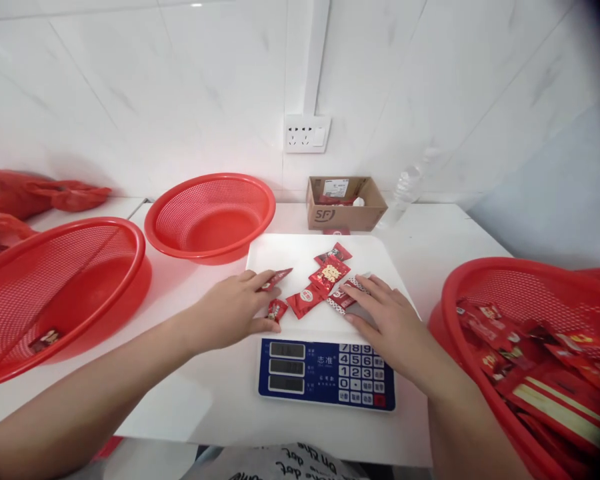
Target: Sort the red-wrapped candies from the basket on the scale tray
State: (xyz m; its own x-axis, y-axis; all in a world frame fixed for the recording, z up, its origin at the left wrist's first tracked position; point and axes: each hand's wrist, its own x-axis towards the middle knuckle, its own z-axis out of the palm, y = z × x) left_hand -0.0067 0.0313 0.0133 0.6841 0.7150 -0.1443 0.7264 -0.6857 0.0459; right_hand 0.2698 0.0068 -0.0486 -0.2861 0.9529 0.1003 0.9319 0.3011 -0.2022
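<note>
On the white pan [275, 250] of a digital scale lie several small red snack packets [330, 272], partly overlapping. My left hand [240, 303] is at the pan's left side, its fingers bent around a red packet [279, 277] that sticks out tilted. Another small red packet [277, 311] lies by the thumb of that hand. From the right, my right hand [380, 310] reaches over a dark red packet with a checkered edge [344, 297], fingers spread and touching it. Below the pan is the scale's blue keypad panel [325, 375]; its display digits are too faint to read.
Red mesh baskets stand around the scale: one at far left [130, 267] with a dark packet inside, one behind [210, 250], and one at right [450, 293] full of packets. A cardboard box [347, 217] and a clear bottle [407, 187] stand near the wall.
</note>
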